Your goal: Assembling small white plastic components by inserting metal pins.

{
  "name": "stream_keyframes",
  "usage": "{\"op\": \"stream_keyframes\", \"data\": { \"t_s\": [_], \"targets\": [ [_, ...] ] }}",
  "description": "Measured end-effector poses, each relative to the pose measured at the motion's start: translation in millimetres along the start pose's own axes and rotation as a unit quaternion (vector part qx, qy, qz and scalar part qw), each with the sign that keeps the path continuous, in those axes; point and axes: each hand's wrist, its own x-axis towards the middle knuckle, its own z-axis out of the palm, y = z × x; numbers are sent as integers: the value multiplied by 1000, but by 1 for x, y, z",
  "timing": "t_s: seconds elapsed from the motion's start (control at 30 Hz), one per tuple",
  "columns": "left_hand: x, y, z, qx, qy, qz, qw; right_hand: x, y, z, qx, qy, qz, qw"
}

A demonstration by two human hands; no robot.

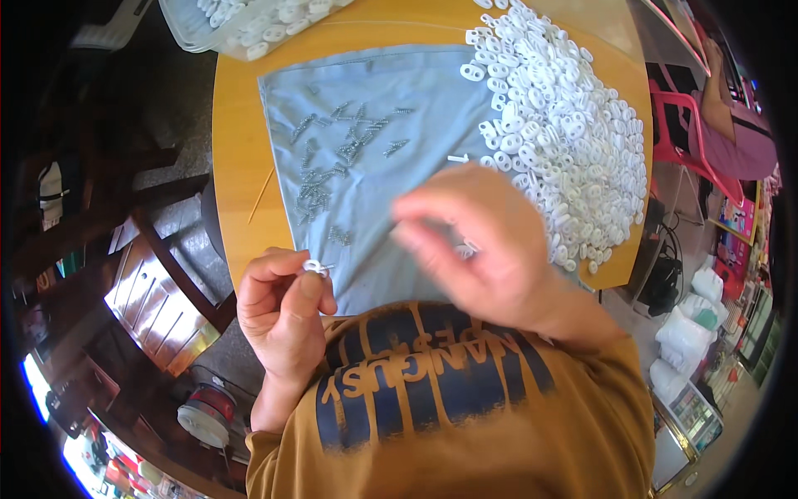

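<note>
My left hand (285, 320) is closed, pinching a small white plastic cord lock piece (313, 266) between thumb and fingertips. A thin, greyish bit sticks out of the piece's right side; it looks like a spring, though it is too small to be sure. My right hand (478, 241) is over the cloth, smeared by motion, its curled fingers toward the left; whether it holds anything does not show. Small metal springs (314, 195) lie scattered on the grey-blue cloth (416, 100). A white plunger-like piece (458, 158) lies beyond my right hand, and another white bit (467, 248) shows beside its palm.
A large heap of white oval pieces (565, 125) covers the table's right side. At the far left stands a clear plastic tub (249, 46) of similar pieces. An orange stick (261, 196) lies on the wooden table (237, 125). Another person sits by a red chair (694, 125) at right.
</note>
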Motion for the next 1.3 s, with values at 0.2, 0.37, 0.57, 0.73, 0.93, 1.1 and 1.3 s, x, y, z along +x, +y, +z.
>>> {"op": "stream_keyframes", "data": {
  "t_s": [0.2, 0.37, 0.57, 0.73, 0.93, 1.1, 1.3],
  "targets": [
    [2, 1, 4, -39, 29, -42, 998, 1, 26, -58, -259, -27, 26, 965],
    [1, 0, 9, -33, 30, -57, 997, -8, 29, -55, -275, -75, 15, 959],
    [-2, -2, 10, -25, 22, -70, 997, -5, 25, -41, -293, -198, -12, 935],
    [-4, 0, 11, -30, 30, -70, 997, -4, 31, -39, -298, -232, -24, 926],
    [-5, -1, 8, -36, 35, -77, 996, 3, 33, -35, -302, -248, -43, 919],
    [-5, -3, 7, -45, 19, -74, 996, 2, 39, -31, -291, -241, -76, 923],
    [-6, -1, 5, -47, 14, -78, 996, 2, 38, -27, -319, -233, -136, 909]
  ]
}}
